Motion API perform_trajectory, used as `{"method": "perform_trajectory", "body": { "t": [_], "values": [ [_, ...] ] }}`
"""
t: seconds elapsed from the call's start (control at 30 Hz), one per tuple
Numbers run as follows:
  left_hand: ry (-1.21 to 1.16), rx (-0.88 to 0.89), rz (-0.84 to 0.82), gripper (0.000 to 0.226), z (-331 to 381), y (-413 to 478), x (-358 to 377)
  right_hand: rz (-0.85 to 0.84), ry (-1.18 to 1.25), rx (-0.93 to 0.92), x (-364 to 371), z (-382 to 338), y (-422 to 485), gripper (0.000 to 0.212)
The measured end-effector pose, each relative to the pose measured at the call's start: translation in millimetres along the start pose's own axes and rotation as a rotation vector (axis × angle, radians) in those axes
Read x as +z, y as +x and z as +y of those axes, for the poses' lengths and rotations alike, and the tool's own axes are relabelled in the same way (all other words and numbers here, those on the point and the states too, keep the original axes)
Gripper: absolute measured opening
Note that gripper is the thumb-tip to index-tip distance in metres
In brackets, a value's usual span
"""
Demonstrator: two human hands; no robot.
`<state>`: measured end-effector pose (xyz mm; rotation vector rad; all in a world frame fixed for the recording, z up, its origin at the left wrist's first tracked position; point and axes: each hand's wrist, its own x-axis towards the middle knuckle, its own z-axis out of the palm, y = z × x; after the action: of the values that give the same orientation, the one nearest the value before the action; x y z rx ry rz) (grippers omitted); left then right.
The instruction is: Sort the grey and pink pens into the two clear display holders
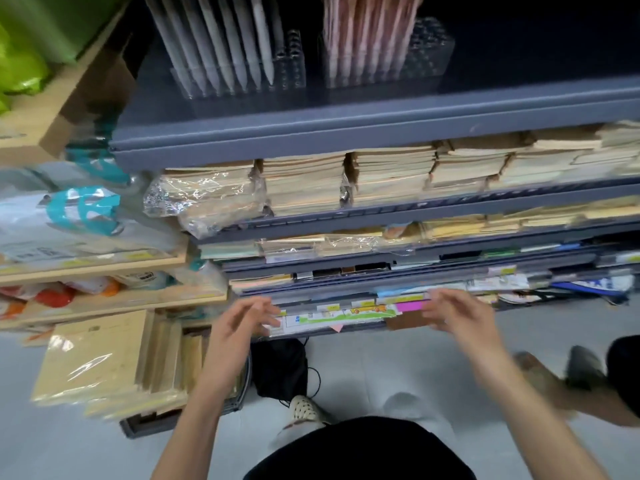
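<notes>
From the head camera, the slim pale grey plastic pens (221, 46) stand upright in tight rows in the left clear plastic display holder (292, 60). The slim pink pens (367, 36) are packed the same way in the right clear holder (429, 46). Both holders sit side by side on the top dark blue-grey metal shelf (346, 133). Each colour has its own holder, so the sorting looks largely done, and each holder has empty sockets showing at its right end.

Both hands hang low, well apart from the pens, in front of the bottom shelves. The left hand (239, 327) has loosely spread fingers and holds nothing. The right hand (460, 317) is likewise relaxed and empty. My guess is that they are free either to fetch more pens or because none remain.

Motion blur smears both hands, so the exact finger pose is uncertain. The pens' upper ends are cut off by the frame, and the dark back of the shelf hides anything behind the holders. No loose pens can be made out among the stacked cream paper pads (304, 181) below
</notes>
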<state>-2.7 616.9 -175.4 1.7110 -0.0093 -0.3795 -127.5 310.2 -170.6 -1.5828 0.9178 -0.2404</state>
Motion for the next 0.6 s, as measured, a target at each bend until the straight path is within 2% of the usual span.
{"method": "perform_trajectory", "body": {
  "t": [0.13,0.27,0.43,0.6],
  "values": [
    [0.074,-0.349,-0.054,0.024,-86,-28,40,0.006,-0.126,0.208,-45,123,-12,0.014],
    [0.192,-0.587,-0.146,0.022,-135,-60,88,-0.131,-0.363,0.356,-108,192,-33,0.017],
    [0.32,-0.655,-0.207,0.02,-148,-100,161,-0.208,-0.523,0.436,-199,228,-49,0.022],
    [0.321,-0.607,-0.195,0.019,-131,-130,235,-0.186,-0.426,0.437,-277,235,-48,0.012]
  ]
}}
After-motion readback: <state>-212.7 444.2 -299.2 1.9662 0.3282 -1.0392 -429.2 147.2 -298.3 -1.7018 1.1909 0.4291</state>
